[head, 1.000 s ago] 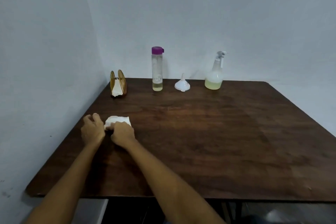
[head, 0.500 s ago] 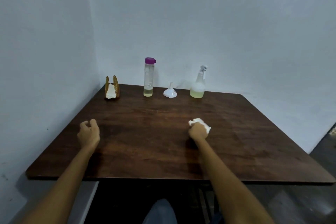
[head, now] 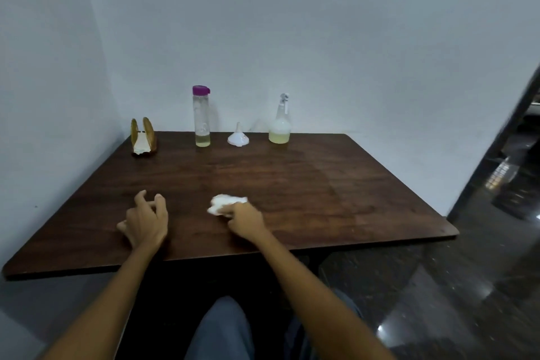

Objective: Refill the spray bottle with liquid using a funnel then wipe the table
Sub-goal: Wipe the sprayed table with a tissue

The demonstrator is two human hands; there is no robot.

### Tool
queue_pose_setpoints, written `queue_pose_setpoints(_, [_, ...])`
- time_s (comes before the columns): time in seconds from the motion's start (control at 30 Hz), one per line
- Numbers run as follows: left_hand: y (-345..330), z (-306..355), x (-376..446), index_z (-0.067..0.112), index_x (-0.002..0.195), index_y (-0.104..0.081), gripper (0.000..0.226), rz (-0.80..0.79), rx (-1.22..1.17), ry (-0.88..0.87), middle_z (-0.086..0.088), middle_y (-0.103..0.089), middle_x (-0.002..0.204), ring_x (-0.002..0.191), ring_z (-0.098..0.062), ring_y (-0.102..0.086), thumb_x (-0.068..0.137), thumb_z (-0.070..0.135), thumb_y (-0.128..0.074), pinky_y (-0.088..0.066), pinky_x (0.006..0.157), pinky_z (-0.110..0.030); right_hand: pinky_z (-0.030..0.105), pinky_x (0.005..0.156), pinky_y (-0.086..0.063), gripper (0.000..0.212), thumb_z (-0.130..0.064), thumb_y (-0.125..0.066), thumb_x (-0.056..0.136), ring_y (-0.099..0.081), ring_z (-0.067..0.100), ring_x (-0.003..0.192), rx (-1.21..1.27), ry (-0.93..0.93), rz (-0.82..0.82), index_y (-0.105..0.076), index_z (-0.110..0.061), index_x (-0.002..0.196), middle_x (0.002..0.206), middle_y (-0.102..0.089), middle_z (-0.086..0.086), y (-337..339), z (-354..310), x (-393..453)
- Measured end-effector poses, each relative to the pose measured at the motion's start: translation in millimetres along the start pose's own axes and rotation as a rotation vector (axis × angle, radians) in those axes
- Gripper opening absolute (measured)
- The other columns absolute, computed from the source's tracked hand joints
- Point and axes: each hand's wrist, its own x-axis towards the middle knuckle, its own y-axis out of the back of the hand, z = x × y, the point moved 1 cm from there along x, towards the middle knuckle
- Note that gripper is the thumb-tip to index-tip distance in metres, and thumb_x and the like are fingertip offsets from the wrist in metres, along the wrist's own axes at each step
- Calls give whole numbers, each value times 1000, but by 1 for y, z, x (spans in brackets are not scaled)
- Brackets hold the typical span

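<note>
The right hand presses a crumpled white tissue onto the dark wooden table, its fingers curled over the near edge of the wad, near the middle of the front half of the top. The left hand rests on the wood to the left of it, well apart from the tissue, fingers loosely bent and holding nothing. Along the far edge, against the pale wall, stands a row of things: a golden napkin holder with a bit of paper in it at the left corner, then a tall clear bottle with a purple cap and a little yellowish liquid at the bottom, then a white funnel set mouth down, then the spray bottle with pale yellow liquid in its lower part. All four stand apart from one another and far from both hands, with bare wood between. The person's knee shows below the table's front edge.
</note>
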Motion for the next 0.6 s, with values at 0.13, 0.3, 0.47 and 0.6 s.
queue_pose_setpoints(0.13, [-18,25,-16,4,136,-42,47,-33,-20,-53,-14,-67,115,117,-37,-52,99,32,-38,-26,104,-49,29,114,-32,45,-6,-44,92,-43,15,135,-23,-225,262,-59,-27,129,146,-47,-5,76,120,-39])
queue_pose_setpoints(0.3, [-32,47,-29,5,136,-41,46,-64,-41,-98,-13,-67,116,118,-36,-52,99,33,-37,-26,105,-49,28,105,-34,40,-9,-44,95,-43,23,131,-60,-728,633,-58,-23,129,143,-47,-1,135,221,-95])
queue_pose_setpoints(0.47, [-53,69,-47,5,136,-41,47,-129,-70,-155,-11,-68,115,118,-35,-52,99,33,-36,-26,105,-50,22,107,-30,37,-9,-52,88,-49,18,128,30,-458,495,-65,-18,122,135,-57,2,89,160,-84])
queue_pose_setpoints(0.6, [-75,92,-74,6,136,-42,45,-201,-72,-226,-10,-68,116,118,-35,-52,99,32,-36,-26,104,-50,23,100,-39,47,-3,-53,79,-54,15,123,-33,-148,365,-69,-30,114,129,-62,-9,40,100,-85])
